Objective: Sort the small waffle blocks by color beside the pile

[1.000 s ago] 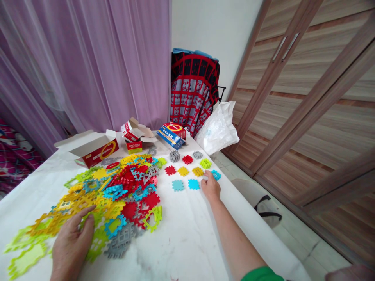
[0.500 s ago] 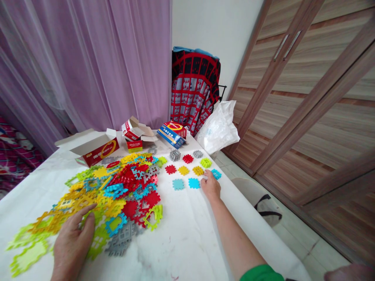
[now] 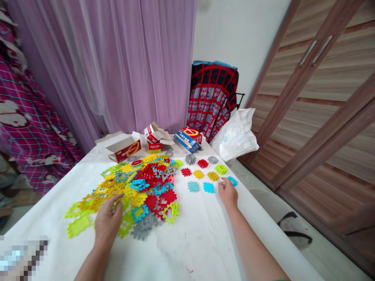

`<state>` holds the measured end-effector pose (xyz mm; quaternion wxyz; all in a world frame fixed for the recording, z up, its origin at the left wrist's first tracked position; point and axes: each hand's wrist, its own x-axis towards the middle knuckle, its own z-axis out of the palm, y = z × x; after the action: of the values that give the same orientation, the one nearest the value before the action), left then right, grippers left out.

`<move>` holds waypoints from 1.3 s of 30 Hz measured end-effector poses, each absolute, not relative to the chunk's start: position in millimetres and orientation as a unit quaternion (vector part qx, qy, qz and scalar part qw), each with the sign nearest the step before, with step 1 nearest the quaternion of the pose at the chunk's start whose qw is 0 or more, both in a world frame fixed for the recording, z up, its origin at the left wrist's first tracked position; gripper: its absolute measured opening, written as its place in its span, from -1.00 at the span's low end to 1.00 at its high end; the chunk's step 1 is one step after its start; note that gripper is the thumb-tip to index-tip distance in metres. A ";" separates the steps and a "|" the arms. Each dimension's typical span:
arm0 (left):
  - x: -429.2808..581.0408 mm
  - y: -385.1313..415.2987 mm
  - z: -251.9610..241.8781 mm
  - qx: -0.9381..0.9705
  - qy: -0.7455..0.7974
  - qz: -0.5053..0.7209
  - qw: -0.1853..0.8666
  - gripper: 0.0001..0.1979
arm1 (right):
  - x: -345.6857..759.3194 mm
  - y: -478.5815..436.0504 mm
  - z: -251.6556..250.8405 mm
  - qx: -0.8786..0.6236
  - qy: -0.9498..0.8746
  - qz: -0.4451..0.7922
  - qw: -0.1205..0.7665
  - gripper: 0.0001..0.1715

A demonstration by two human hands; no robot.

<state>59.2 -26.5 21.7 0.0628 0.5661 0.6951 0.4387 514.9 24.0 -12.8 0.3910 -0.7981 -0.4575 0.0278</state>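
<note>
One parted left grip [image 3: 108,215]; my right grip [image 3: 229,194], I can't tell. Best touch the blue piece [image 3: 233,181] lightly (tabletop [image 3: 193,226] edge near).

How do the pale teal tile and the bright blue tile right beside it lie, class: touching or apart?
Apart. The head view shows a strip of white tablecloth between the facing edges of the pale teal tile and the bright blue tile.

White characters stand on the blue box [image 3: 186,143], the open red box [image 3: 125,153] and the red-and-yellow box [image 3: 154,147] — all too small to read surely.
</note>
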 end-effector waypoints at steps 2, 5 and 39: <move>58.9 -26.6 18.2 0.561 0.686 0.460 0.057 -0.65 | 515.1 21.7 -15.4 -0.790 -0.458 0.030 0.407 -0.60; 59.3 -26.4 13.6 0.555 0.685 0.469 0.051 -0.66 | 511.3 14.6 -17.5 -0.781 -0.457 0.044 0.423 -0.59; 77.4 -36.6 18.6 0.596 0.658 0.454 0.074 -0.69 | 435.7 -28.9 -16.0 -0.713 -0.475 0.143 0.495 -0.57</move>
<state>77.4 -36.6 18.6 0.0742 0.5956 0.6583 0.4542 435.7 -28.9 -16.0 0.4949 -0.7132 -0.4753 0.1432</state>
